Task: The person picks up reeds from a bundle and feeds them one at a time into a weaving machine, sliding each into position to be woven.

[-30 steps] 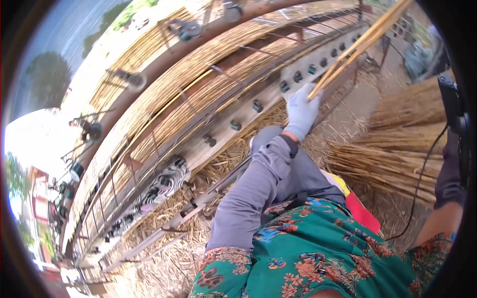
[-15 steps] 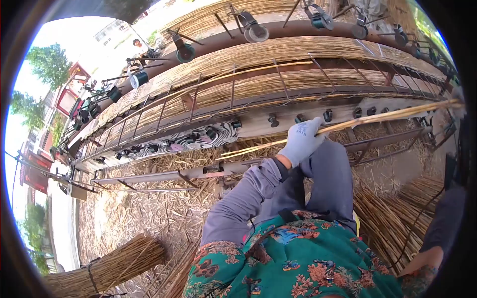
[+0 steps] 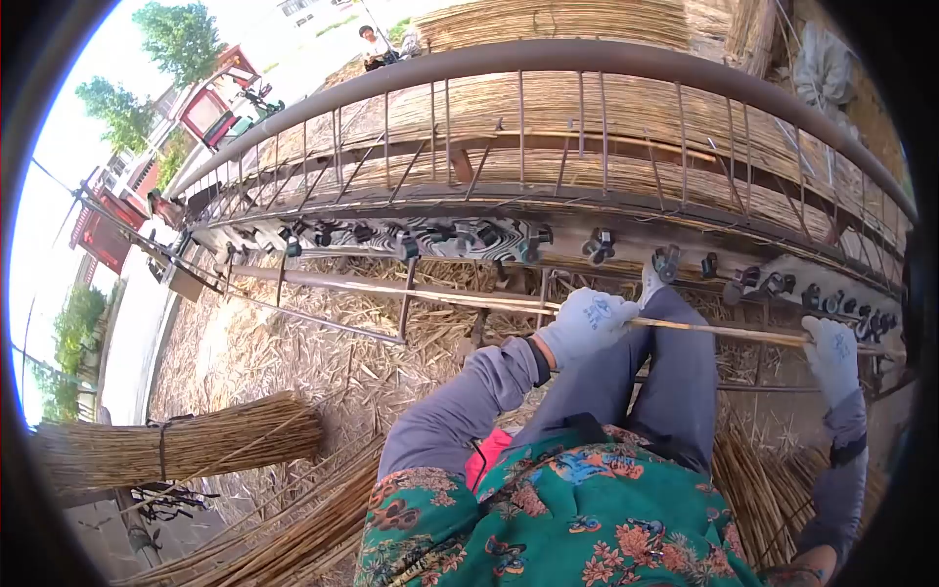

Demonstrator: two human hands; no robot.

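Outdoors, bright sun. Long metal weaving frame [image 3: 548,68] ahead of me with reed mat [image 3: 587,108] behind it. Straw-littered ground [image 3: 254,352], tied reed bundle [image 3: 176,445] lower left, trees [image 3: 176,29] far off.

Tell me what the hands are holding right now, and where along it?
A thin reed stalk: the left hand grips near its middle, the right hand nearer its right end.
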